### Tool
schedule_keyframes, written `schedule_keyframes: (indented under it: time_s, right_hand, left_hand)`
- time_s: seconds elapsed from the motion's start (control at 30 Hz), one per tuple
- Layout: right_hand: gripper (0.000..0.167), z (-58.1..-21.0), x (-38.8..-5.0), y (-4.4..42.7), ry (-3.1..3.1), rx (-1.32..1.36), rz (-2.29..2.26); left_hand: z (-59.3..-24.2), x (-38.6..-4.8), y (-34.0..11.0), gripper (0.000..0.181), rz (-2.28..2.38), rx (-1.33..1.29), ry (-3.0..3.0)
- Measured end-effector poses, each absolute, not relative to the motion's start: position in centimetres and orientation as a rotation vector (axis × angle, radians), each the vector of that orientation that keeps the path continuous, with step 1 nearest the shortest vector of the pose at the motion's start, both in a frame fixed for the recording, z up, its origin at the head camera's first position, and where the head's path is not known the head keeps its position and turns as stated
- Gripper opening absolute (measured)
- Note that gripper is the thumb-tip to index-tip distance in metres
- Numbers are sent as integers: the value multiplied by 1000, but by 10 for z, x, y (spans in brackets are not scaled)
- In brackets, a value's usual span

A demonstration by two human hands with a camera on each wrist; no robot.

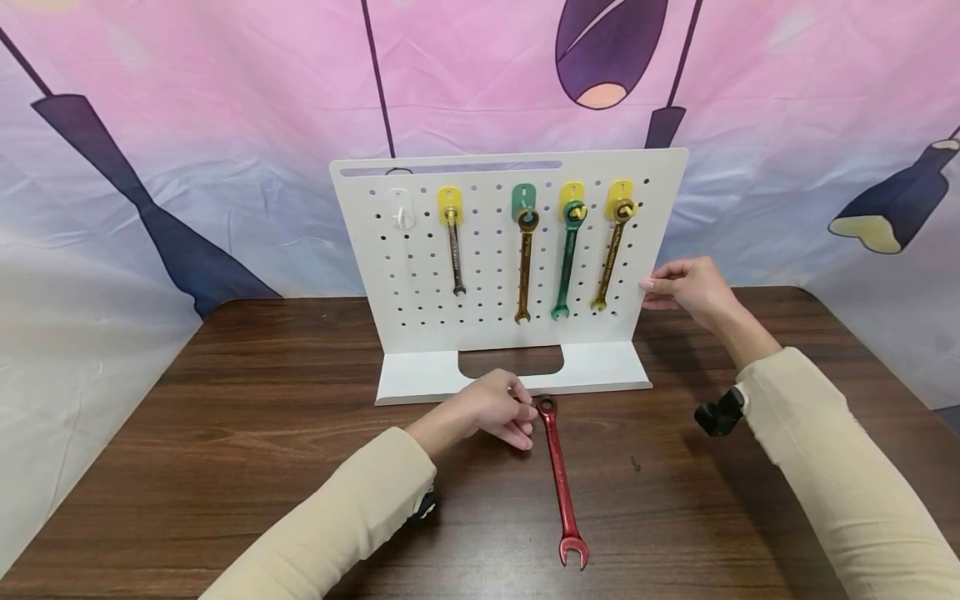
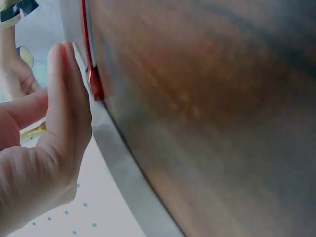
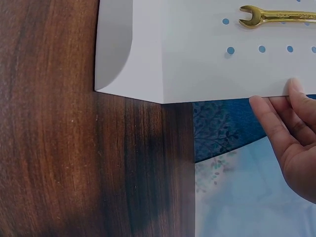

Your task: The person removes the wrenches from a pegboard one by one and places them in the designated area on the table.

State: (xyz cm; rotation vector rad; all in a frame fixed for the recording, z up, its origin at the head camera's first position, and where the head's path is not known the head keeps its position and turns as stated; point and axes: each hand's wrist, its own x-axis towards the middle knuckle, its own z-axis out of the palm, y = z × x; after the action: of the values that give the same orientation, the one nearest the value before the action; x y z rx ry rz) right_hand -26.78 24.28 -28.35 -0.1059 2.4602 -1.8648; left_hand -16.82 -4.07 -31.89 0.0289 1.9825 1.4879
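Note:
A white pegboard (image 1: 495, 250) stands upright on its foot on the table. My right hand (image 1: 693, 292) pinches its right edge; in the right wrist view the thumb (image 3: 295, 86) lies on the front face and other fingers are behind. A red combination wrench (image 1: 558, 475) lies on the table, ring end toward the board. Beside that ring end is my left hand (image 1: 498, 408), fingers loosely extended; whether they touch the wrench is hard to tell. On the board's hooks hang a small silver wrench (image 1: 455, 254), an orange-brown one (image 1: 525, 267), a green one (image 1: 567, 262) and a gold one (image 1: 611, 258).
A white hook (image 1: 401, 210) at the board's upper left holds nothing. The dark wooden table (image 1: 247, 433) extends around the board, with a patterned cloth (image 1: 247, 150) behind it. Black wrist devices (image 1: 720, 412) are worn on the sleeves.

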Motion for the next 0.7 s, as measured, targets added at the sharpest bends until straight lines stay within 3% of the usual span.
schedule_keyframes:
  time_s: [0.7]
  right_hand:
    - [10, -283, -267, 243, 2433, -103, -1887]
  left_hand:
    - [-269, -196, -83, 19, 1410, 89, 2275]
